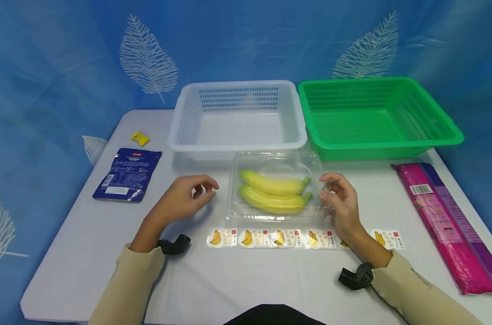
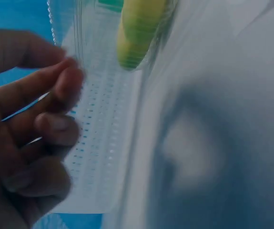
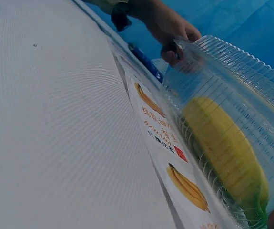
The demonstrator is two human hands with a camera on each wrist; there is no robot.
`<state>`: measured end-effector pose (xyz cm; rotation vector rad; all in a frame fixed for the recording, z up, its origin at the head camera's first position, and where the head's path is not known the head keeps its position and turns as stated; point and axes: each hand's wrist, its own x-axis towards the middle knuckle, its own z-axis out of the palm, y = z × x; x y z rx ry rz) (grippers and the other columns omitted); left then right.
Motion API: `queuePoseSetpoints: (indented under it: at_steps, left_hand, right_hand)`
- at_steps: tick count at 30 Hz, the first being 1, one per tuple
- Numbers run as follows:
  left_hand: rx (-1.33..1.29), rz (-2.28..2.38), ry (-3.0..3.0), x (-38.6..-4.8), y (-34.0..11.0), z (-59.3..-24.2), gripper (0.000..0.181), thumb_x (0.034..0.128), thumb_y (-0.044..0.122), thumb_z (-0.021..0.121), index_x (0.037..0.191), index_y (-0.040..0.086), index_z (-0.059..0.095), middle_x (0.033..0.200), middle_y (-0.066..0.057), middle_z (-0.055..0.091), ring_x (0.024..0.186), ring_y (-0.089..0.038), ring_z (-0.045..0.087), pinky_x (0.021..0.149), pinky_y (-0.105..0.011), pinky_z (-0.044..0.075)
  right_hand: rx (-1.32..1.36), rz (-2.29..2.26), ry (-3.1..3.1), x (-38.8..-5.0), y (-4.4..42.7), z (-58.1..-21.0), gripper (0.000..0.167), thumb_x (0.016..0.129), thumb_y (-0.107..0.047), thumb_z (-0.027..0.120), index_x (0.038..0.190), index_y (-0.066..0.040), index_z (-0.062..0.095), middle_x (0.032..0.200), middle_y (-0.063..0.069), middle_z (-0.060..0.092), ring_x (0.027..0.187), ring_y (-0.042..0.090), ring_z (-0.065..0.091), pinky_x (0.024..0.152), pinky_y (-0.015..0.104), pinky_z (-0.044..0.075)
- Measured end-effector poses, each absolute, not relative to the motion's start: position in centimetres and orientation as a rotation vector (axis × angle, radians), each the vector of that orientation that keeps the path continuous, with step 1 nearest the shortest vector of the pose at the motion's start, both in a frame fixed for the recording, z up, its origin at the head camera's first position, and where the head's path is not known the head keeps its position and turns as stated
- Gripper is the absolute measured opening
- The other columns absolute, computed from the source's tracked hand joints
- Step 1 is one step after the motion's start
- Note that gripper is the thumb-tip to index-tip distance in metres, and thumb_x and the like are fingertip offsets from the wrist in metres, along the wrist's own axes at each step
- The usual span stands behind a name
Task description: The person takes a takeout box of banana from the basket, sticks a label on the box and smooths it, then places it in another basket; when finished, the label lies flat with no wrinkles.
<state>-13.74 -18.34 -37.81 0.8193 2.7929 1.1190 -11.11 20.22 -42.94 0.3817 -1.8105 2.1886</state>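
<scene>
Two bananas (image 1: pixel 274 192) lie inside a clear plastic clamshell box (image 1: pixel 239 205) in the middle of the table; the lid looks down over them. My right hand (image 1: pixel 341 205) is at the box's right edge, with curled thumb and fingers that appear to pinch the plastic rim. In the right wrist view, a banana (image 3: pixel 222 148) shows through the box wall, and only a fingertip of that hand appears in the corner. To the left of the box, my left hand (image 1: pixel 189 196) hovers apart from it, fingers loosely curled around nothing; the left wrist view shows the same hand (image 2: pixel 36 124).
A strip of banana labels (image 1: pixel 254 238) runs in front of the box. Behind stand a white basket (image 1: pixel 238 148) and a green basket (image 1: pixel 386 146). A blue pouch (image 1: pixel 128 175) and small yellow packet (image 1: pixel 140 138) lie left; a long pink-purple package (image 1: pixel 449 228) lies right.
</scene>
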Motion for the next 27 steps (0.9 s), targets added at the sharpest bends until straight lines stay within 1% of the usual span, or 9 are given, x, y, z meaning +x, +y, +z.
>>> queuePoseSetpoints:
  at_steps: [2,4,7,9,11,13,18,25,27]
  left_hand:
    - [0.808,1.109,2.642,-13.9,-18.4,-38.4,0.01,0.0959,0.013,0.069,0.104,0.012,0.075,0.087,0.007,0.066,0.076,-0.013,0.056,0.066,-0.03,0.049]
    - [0.815,1.091,2.516,-14.0,-18.4,-38.9,0.009,0.0958,0.013,0.069,0.103,0.014,0.075,0.085,0.008,0.064,0.076,-0.012,0.056,0.066,-0.028,0.048]
    - [0.851,1.06,2.41,-14.1,-18.2,-39.4,0.007,0.0928,0.014,0.074,0.099,0.017,0.073,0.077,0.009,0.059,0.067,-0.009,0.052,0.062,-0.025,0.044]
    - [0.872,1.043,2.368,-13.9,-17.8,-39.6,0.007,0.0904,0.016,0.077,0.092,0.017,0.071,0.071,0.009,0.053,0.063,-0.007,0.048,0.059,-0.024,0.041]
    - [0.883,1.017,2.328,-13.7,-17.3,-39.9,0.014,0.0884,0.02,0.08,0.088,0.016,0.067,0.068,0.01,0.05,0.06,-0.006,0.045,0.057,-0.023,0.039]
    - [0.877,0.981,2.296,-13.5,-16.8,-40.3,0.018,0.087,0.023,0.082,0.087,0.016,0.066,0.065,0.011,0.049,0.058,-0.004,0.044,0.056,-0.022,0.037]
    - [0.828,0.94,2.259,-13.1,-15.9,-40.5,0.018,0.0849,0.02,0.085,0.095,0.015,0.071,0.063,0.01,0.049,0.057,-0.003,0.044,0.053,-0.021,0.036]
    - [0.813,0.956,2.252,-12.7,-15.7,-40.4,0.017,0.0853,0.018,0.084,0.085,0.012,0.069,0.063,0.009,0.05,0.056,-0.003,0.046,0.053,-0.021,0.037]
    - [0.808,0.949,2.254,-12.7,-15.6,-40.3,0.014,0.0858,0.018,0.084,0.087,0.013,0.07,0.063,0.009,0.051,0.056,-0.003,0.047,0.053,-0.021,0.037]
  right_hand:
    - [0.387,2.189,-1.807,-11.2,20.1,-43.0,0.03,0.087,0.012,0.051,0.112,0.003,0.064,0.106,0.01,0.055,0.075,0.016,0.043,0.053,0.022,0.039]
    - [0.386,2.178,-1.806,-11.2,20.0,-43.0,0.03,0.087,0.012,0.051,0.112,0.003,0.064,0.106,0.011,0.055,0.075,0.016,0.043,0.055,0.022,0.039]
    - [0.384,2.167,-1.812,-11.2,20.0,-43.0,0.03,0.086,0.013,0.051,0.112,0.004,0.063,0.104,0.011,0.054,0.076,0.017,0.043,0.056,0.022,0.04]
    - [0.384,2.167,-1.819,-11.1,20.0,-43.0,0.03,0.086,0.013,0.051,0.113,0.004,0.063,0.103,0.011,0.054,0.075,0.017,0.043,0.057,0.022,0.04]
    - [0.386,2.163,-1.826,-11.1,20.0,-43.0,0.03,0.087,0.014,0.051,0.113,0.005,0.062,0.104,0.011,0.055,0.076,0.017,0.043,0.057,0.022,0.04]
    - [0.39,2.161,-1.823,-11.0,20.0,-43.0,0.03,0.087,0.014,0.051,0.113,0.005,0.062,0.106,0.011,0.055,0.076,0.017,0.043,0.057,0.022,0.04]
    - [0.411,2.158,-1.813,-11.0,20.0,-42.9,0.029,0.088,0.014,0.05,0.113,0.005,0.062,0.109,0.01,0.056,0.076,0.017,0.043,0.057,0.022,0.039]
    - [0.407,2.147,-1.838,-11.0,20.0,-42.9,0.03,0.088,0.015,0.05,0.114,0.006,0.061,0.108,0.011,0.055,0.075,0.017,0.042,0.056,0.022,0.038]
    - [0.404,2.146,-1.841,-11.0,20.1,-42.9,0.03,0.087,0.015,0.05,0.114,0.006,0.061,0.107,0.011,0.055,0.075,0.017,0.041,0.056,0.022,0.038]
